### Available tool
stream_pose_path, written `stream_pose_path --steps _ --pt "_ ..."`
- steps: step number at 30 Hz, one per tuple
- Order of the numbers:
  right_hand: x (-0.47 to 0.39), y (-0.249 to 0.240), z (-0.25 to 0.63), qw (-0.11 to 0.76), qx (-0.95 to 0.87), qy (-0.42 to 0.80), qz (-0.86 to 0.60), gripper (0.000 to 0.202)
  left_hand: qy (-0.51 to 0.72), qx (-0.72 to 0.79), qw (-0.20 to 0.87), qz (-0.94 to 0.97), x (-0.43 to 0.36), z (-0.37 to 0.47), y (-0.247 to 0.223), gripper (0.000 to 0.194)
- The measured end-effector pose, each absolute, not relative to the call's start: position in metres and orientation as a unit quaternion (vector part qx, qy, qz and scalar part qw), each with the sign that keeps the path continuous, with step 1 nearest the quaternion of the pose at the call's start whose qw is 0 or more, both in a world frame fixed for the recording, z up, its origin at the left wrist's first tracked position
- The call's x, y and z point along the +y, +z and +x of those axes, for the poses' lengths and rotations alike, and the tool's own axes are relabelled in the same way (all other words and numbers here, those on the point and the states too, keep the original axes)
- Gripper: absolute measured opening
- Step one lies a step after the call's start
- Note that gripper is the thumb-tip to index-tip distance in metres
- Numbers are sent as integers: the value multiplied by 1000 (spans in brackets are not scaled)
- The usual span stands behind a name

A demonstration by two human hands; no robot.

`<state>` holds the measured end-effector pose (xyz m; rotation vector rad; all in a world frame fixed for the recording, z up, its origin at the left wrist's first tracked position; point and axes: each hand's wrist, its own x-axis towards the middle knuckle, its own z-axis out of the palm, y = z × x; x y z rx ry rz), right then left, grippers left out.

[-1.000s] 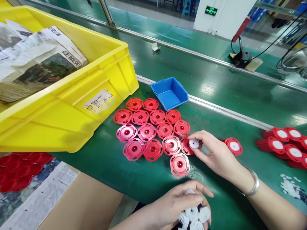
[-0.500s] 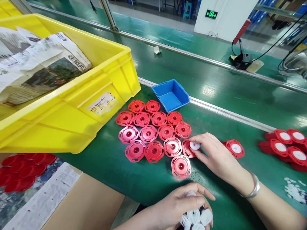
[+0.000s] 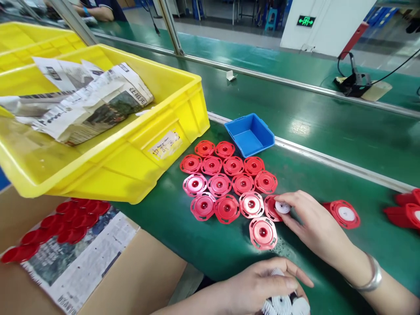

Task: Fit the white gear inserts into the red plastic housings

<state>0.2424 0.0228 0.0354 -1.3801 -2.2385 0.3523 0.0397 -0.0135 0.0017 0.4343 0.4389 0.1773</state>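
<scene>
Several red plastic discs (image 3: pixel 229 183) lie packed together on the green table. My right hand (image 3: pixel 315 225) pinches a white gear (image 3: pixel 282 207) and holds it on the rightmost red disc (image 3: pixel 271 208) of the group. My left hand (image 3: pixel 262 284), at the table's near edge, is closed over a handful of white gears (image 3: pixel 284 304). One red disc with a white gear fitted (image 3: pixel 344 214) lies just right of my right hand.
A large yellow crate (image 3: pixel 138 144) with crumpled newspaper stands at left. A small blue bin (image 3: pixel 251 133) sits behind the discs. More red parts (image 3: pixel 407 210) lie at far right. A cardboard box (image 3: pixel 98 271) with newspaper and red discs is below left. A conveyor belt (image 3: pixel 311 113) runs behind.
The view has shifted so that everything sits further right and lower. My right hand has kept the white gear on the rightmost disc. My left hand stays closed on its gears.
</scene>
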Motion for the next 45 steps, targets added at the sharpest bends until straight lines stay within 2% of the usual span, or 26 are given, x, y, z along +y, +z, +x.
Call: stream_pose_path --steps 11,18,26,33,40,45 --pt "17 29 248 250 -819 117 -503 22 75 231 934 263 -16 46 -10 75" --pt "16 28 252 231 -828 108 -499 25 80 239 936 247 -18 49 -17 77" --pt "-7 18 270 196 -825 106 -519 28 87 254 938 220 -18 47 -8 66" --pt "-10 30 268 272 -791 81 -542 18 112 222 949 195 -22 52 -14 62" --pt "-9 45 263 274 -766 159 -559 16 98 215 957 167 -18 46 -3 40" --pt "-12 42 259 271 -777 188 -536 22 92 195 964 157 -16 45 -1 36"
